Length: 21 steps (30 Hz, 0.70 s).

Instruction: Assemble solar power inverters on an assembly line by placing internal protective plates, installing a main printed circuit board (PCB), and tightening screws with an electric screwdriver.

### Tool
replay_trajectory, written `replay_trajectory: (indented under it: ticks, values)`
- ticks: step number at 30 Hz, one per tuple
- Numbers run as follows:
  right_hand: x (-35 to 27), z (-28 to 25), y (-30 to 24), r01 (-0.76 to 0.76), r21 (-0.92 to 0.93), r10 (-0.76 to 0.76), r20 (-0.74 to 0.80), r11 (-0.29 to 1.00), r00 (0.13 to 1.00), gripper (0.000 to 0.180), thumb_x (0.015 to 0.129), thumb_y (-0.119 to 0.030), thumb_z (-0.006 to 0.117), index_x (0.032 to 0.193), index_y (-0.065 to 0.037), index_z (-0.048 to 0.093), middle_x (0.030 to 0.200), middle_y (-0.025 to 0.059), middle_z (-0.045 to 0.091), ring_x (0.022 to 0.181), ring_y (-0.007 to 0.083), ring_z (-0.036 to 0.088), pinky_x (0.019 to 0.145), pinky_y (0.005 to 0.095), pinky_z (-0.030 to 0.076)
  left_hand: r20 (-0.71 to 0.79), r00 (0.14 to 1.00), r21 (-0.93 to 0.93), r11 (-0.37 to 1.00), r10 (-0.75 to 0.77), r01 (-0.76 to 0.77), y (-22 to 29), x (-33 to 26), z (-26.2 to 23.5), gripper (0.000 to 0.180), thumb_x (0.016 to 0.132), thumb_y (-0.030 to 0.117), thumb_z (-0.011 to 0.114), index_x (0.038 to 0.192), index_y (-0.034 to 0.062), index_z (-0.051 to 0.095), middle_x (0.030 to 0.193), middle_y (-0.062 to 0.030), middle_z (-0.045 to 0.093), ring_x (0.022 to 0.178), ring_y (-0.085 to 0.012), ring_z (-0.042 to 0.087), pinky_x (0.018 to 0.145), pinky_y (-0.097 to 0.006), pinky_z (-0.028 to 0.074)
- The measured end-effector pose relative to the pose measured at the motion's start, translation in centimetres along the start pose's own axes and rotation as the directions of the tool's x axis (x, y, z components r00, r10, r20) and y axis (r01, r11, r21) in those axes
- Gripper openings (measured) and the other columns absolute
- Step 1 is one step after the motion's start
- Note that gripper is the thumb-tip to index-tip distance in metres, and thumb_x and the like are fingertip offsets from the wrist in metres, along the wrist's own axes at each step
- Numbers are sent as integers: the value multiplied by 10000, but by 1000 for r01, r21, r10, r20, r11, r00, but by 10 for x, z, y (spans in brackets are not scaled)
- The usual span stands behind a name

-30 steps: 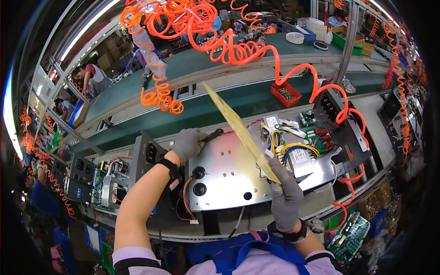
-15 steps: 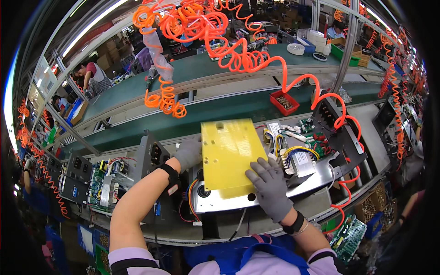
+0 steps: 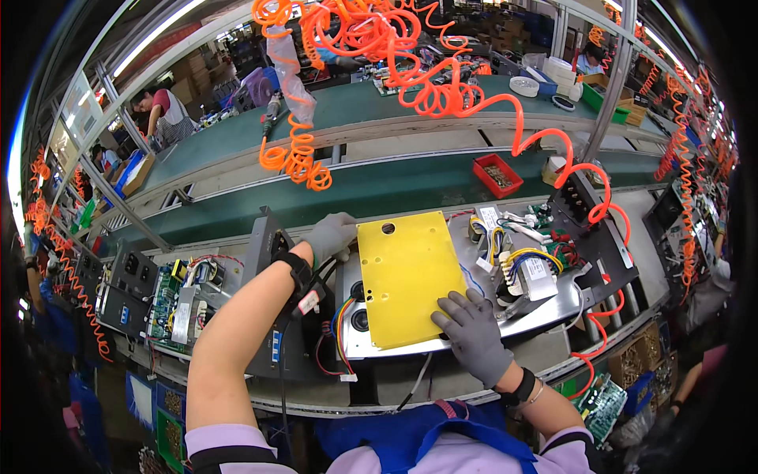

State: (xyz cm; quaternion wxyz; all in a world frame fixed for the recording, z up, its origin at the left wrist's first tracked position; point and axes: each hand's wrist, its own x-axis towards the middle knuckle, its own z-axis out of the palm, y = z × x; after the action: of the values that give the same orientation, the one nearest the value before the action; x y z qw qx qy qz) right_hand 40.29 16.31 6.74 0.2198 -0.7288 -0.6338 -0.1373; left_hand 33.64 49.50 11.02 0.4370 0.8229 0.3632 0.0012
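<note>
A yellow insulating sheet (image 3: pixel 410 280) with several punched holes lies over a silver metal chassis plate (image 3: pixel 505 312), covering much of its left part. My left hand (image 3: pixel 332 237), in a grey glove, is beside the sheet's far left corner, its fingers apart; contact with the edge is hard to make out. At the near right edge, my grey-gloved right hand (image 3: pixel 475 338) rests with spread fingertips on the sheet. Rainbow-coloured wires (image 3: pixel 341 336) and round black parts show along the sheet's left side. A transformer (image 3: pixel 525 276) with yellow and blue wires stands to the right.
Coiled orange air hoses (image 3: pixel 442 95) hang overhead, one running down at the right. A red bin (image 3: pixel 497 175) of small metal parts stands behind the chassis on the green conveyor (image 3: pixel 395 189). Another open unit (image 3: pixel 185 304) sits at the left. A co-worker (image 3: pixel 166 114) is at the far left.
The yellow sheet has straightened and lies flatter on the chassis. My left hand has shifted up toward its far left corner; my right hand stays at its near right edge. The view has shifted slightly.
</note>
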Motion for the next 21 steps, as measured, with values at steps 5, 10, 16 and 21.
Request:
replay_trajectory:
  ticks: [5, 10, 16, 21]
  values:
    - [0, 1, -8, 5, -59, -3, 22, 998, 1000, 333, 737, -68, 594, 1068, -109, 604, 1153, 102, 604, 1131, 275, 548, 1034, 475, 320, 7, 996, 80, 993, 91, -91, 7, 11, 12, 280, 878, 153, 598, 1103, -12, 612, 702, -73, 604, 499, -127, 544, 468, -281, 444]
    - [0, 0, -7, -9, -41, 10, 30, 999, 1000, 324, 734, -67, 576, 1054, -101, 618, 1150, 121, 605, 1122, 296, 550, 1030, 471, 323, -33, 999, -96, 995, 17, -20, 1, 18, 17, 201, 851, 101, 654, 1018, -10, 638, 669, -55, 583, 484, -112, 495, 439, -269, 396]
    - [5, -5, -6, 0, -38, 4, 91, 999, 996, 334, 735, -62, 586, 1066, -92, 611, 1158, 127, 600, 1133, 306, 541, 1025, 469, 327, -48, 998, -273, 961, 29, -41, -7, 23, 22, 152, 835, 67, 668, 955, -19, 630, 671, -46, 578, 505, -97, 497, 438, -237, 385]
    - [13, -10, -11, -21, -27, 24, 131, 999, 991, 343, 732, -60, 596, 1075, -74, 592, 1149, 136, 587, 1126, 317, 534, 1018, 474, 338, -114, 993, -329, 943, 11, -48, -9, 27, 26, 148, 820, 47, 677, 932, -35, 625, 669, -52, 574, 513, -99, 500, 437, -233, 379]
